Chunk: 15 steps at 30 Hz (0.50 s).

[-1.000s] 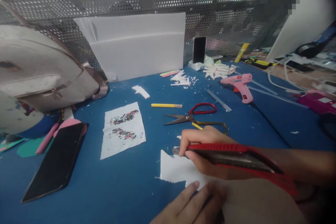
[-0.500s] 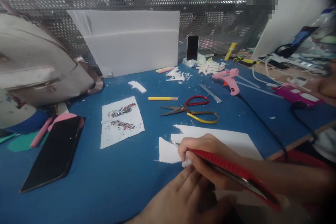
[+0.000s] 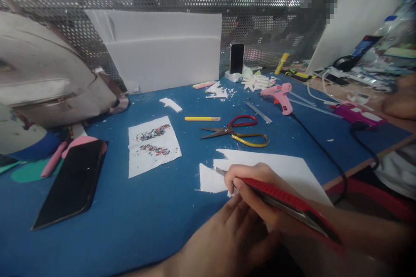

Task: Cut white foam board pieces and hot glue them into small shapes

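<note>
Both hands (image 3: 247,220) low over white sheet (image 3: 286,171)

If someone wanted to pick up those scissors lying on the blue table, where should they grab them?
Probably by the handle loops. The scissors lie flat with the blades pointing left and the red and yellow loops to the right, so coming from the right and above keeps fingers off the points. The right hand, shut on the cutter, is busy.
</note>
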{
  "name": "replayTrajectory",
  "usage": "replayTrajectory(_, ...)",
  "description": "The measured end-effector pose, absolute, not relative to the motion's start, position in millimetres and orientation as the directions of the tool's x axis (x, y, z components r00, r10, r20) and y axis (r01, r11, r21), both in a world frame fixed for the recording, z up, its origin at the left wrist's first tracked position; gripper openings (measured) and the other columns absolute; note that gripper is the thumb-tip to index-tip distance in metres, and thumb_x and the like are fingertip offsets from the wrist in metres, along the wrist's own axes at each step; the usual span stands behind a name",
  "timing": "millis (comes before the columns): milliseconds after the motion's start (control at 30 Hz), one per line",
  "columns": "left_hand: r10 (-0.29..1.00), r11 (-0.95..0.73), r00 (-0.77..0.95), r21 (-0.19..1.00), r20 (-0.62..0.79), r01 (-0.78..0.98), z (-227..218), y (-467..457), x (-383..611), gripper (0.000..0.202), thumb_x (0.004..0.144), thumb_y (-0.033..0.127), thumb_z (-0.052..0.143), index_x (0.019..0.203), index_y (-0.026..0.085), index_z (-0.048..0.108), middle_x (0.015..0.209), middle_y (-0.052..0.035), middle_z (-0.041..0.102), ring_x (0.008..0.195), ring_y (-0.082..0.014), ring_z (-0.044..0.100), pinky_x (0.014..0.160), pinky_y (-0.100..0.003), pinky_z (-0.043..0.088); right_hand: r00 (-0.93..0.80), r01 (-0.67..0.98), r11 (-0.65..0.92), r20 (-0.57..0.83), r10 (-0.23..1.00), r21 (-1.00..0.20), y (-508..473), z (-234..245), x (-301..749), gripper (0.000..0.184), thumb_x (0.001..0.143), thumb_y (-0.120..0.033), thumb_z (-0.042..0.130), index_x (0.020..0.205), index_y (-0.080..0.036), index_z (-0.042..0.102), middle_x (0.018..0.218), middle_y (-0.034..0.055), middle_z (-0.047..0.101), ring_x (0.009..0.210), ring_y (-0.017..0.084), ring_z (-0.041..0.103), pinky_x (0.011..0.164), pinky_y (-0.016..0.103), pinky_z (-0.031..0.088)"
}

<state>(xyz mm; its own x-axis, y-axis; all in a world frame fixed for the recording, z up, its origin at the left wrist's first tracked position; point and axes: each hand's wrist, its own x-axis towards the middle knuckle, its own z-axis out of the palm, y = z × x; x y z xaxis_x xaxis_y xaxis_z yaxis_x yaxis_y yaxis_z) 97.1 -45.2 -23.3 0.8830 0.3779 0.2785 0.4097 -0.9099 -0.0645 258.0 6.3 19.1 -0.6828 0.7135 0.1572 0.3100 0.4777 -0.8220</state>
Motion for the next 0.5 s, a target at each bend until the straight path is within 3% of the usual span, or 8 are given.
replayTrajectory(233, 0.388, -0.901, 0.87, -0.071, 0.305, 0.427, -17.9, -46.7, 95.2, 0.043, 0.098, 0.023, 0.044, 0.14, 0.017, 0.044, 0.133, -0.0101, 0.057, 0.122, -0.025, 0.055, 0.108, -0.039, 0.039, -0.665, 0.421, 0.401, 0.024, 0.746, -0.814, -3.4, 32.8, 257.5, 0.021, 0.097, -0.026, 0.04, 0.08, -0.018, 0.05, 0.064, -0.0027, 0.05, 0.056, 0.009, 0.044, 0.053, 0.023, 0.036)
replayTrajectory(500, 0.386, -0.897, 0.879, -0.11, 0.279, 0.429, -23.9, -48.5, 95.7, 0.049, 0.099, 0.023, 0.038, 0.147, 0.012, 0.033, 0.141, -0.0115, 0.049, 0.127, -0.0264, 0.049, 0.112, -0.041, 0.031, -0.613, 0.521, 0.397, -0.007, 0.79, -0.756, -16.8, 35.0, 259.8, 0.023, 0.097, -0.029, 0.039, 0.08, -0.02, 0.051, 0.065, -0.002, 0.055, 0.057, 0.011, 0.049, 0.052, 0.023, 0.037)
